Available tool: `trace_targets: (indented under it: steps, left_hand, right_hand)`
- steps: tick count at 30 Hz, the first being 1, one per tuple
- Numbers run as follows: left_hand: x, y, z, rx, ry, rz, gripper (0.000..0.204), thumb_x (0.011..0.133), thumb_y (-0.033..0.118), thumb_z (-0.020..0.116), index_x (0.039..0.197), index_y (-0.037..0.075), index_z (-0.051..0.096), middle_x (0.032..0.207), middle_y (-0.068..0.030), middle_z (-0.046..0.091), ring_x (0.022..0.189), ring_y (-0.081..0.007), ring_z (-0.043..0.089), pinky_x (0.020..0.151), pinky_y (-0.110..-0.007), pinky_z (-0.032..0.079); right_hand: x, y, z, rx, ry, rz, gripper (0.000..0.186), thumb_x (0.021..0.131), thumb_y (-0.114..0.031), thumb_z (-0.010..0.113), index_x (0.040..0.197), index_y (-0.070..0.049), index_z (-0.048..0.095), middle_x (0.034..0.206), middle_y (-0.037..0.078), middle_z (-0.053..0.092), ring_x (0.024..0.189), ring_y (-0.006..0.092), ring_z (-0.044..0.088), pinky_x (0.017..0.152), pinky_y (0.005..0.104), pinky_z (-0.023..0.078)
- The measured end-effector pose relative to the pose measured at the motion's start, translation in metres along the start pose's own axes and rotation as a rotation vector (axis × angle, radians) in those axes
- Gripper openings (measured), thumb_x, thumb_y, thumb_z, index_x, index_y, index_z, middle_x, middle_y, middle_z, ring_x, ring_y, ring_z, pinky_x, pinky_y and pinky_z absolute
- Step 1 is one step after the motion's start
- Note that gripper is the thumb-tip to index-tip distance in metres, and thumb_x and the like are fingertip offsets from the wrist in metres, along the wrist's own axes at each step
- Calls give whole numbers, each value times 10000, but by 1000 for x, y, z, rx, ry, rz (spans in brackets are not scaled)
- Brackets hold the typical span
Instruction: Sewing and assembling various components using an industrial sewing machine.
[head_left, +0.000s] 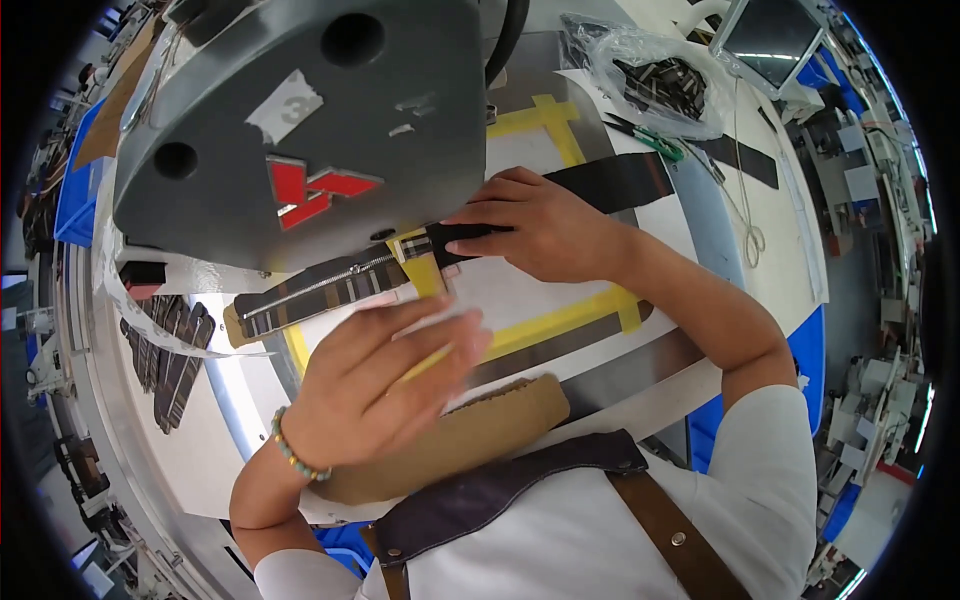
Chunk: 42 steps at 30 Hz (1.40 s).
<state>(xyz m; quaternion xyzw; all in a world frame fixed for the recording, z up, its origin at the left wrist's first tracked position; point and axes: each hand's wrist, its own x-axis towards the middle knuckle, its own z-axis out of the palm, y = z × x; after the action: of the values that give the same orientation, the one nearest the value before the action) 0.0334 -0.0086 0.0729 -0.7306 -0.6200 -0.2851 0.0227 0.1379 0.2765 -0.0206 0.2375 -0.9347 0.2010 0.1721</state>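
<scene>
My right hand (540, 230) rests with curved, spread fingers on a black fabric strip (610, 183) under the grey machine head (300, 120). My left hand (380, 375) is open and slightly blurred, above the lower left of the work plate (510, 280), wearing a bead bracelet. To the left of the black strip lies a striped, plaid-like strip with a metal zipper (315, 290). Yellow tape (575, 305) borders white areas of the plate, and a short yellow piece crosses near the zipper's right end. A tan cardboard piece (520, 405) lies along the front, partly behind my left hand.
At the back right are a clear bag of dark fabric pieces (660, 85), green-handled scissors (650, 140), a cord and a screen (760, 42). Dark strips (170, 370) and a pale tape lie at the left. Blue bins (805, 350) stand beside and below the table.
</scene>
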Motion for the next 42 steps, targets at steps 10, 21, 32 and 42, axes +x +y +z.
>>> trace_targets:
  steps: [10, 21, 32, 42]
  left_hand:
    - [39, 53, -43, -622, 224, 226, 485, 1037, 134, 648, 1518, 151, 586, 1201, -142, 772, 1004, -309, 752, 743, -327, 637]
    - [18, 54, -40, -544, 11, 238, 412, 1000, 67, 619, 1401, 51, 710, 1195, -101, 793, 1023, -258, 773, 819, -343, 607]
    - [-27, -23, 5, -11, -189, -255, 437, 903, 84, 785, 1330, 29, 711, 1223, -137, 737, 1113, -356, 705, 965, -454, 581]
    - [-35, -63, 11, 61, -105, -379, 421, 917, 33, 766, 1336, 41, 726, 1261, -143, 733, 1115, -377, 693, 976, -457, 573]
  right_hand:
    - [2, 1, 0, -101, -7, -27, 459, 843, -37, 733, 1271, -185, 801, 1432, 20, 696, 1304, 238, 631, 1124, 424, 503]
    - [7, 7, -3, -171, -25, -45, 394, 908, -83, 703, 1280, -178, 796, 1417, 21, 701, 1300, 216, 632, 1115, 411, 508]
    - [15, 22, 0, -222, -42, -59, 395, 910, -109, 712, 1297, -163, 774, 1442, 29, 685, 1282, 228, 638, 1108, 424, 519]
    - [21, 31, -2, -213, 1, -74, 354, 923, -112, 730, 1273, -140, 770, 1429, 31, 685, 1280, 249, 643, 1099, 431, 522]
